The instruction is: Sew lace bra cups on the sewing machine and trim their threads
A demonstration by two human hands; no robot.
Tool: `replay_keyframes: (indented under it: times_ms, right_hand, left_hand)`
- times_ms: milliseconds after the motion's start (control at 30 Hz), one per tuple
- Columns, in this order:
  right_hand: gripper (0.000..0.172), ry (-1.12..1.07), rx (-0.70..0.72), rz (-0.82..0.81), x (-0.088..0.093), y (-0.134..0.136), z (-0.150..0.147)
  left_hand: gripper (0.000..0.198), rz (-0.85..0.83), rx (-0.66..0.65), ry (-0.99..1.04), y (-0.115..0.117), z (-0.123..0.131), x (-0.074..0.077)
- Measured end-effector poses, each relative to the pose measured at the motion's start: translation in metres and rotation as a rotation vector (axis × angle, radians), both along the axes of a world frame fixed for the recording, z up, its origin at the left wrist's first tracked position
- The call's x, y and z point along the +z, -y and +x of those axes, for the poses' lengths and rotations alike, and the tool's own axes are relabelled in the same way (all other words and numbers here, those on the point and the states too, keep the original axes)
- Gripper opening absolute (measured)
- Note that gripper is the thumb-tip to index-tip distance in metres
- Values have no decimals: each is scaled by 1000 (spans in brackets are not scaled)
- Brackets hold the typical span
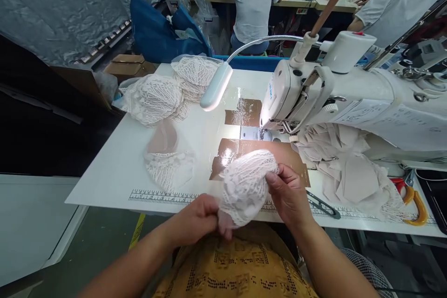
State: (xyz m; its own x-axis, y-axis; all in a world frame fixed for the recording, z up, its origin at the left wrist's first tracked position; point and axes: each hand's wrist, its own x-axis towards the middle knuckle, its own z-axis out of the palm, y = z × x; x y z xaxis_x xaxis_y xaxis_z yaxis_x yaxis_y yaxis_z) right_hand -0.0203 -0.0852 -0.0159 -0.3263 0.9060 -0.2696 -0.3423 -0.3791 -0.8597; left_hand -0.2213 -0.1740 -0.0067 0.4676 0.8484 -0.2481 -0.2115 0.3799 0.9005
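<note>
A white lace bra cup [246, 186] is held up between my two hands, just over the front edge of the sewing table [115, 167]. The fingers of my left hand [202, 219] are closed on its lower left edge, where some sheer fabric hangs down. My right hand [289, 191] pinches the upper right edge between thumb and fingers. Behind the cup stands a white sewing machine [279, 88], its needle area lit. To the left, another lace cup piece [169, 167] with a beige part lies flat on the table.
Stacked lace cups [153, 98] sit at the back left, under a lamp [217, 86]. Beige fabric pieces [356, 179], orange-handled scissors [417, 207] and a dark slim tool [324, 206] lie at right. A ruler strip [157, 197] runs along the front edge. Two people work beyond.
</note>
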Motion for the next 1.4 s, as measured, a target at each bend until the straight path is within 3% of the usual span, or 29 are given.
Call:
replay_keyframes:
  times_ms: [33,67,133,200,233,300,400,467,633,900,1133,1200,1400]
  right_hand:
    - [23,23,38,23,2,-2,3]
    - [22,59,108,59,5,-3,6]
    - [19,142,320,158,12,-2,9]
    - [15,188,528,255,19,1,8]
    - [14,203,599,292,23,4,6]
    - [12,237,665,354,28,8,3]
    - [13,294,584,450,28,12,-1]
    - [15,307,494,479,25,13,-3]
    - [14,345,347,476,20,12,-8]
    - [14,451,282,492,17,11,-13]
    - [11,387,343,460,10,1,1]
    - [21,341,369,456,11,-4,4]
    - [23,499,481,542,20,-10,2]
  left_hand:
    - [17,87,-97,-89,2,-12,6]
    - [16,172,-107,-168,3,-22,14]
    - [12,327,48,-348,1,-35,29]
    - [46,434,188,-516,-4,-36,38]
    - [63,455,196,-571,-8,-33,41]
    - [68,427,127,-584,-15,-23,39]
    - [37,354,51,-503,-19,-11,29]
    - [28,346,57,-478,-19,-7,24]
    - [28,337,65,-449,-18,-8,22]
    - [24,320,121,-529,-27,-5,24]
    - [24,277,176,-462,-36,1,16]
    - [24,264,182,-437,-38,2,14]
    - [25,303,116,-444,-43,7,16]
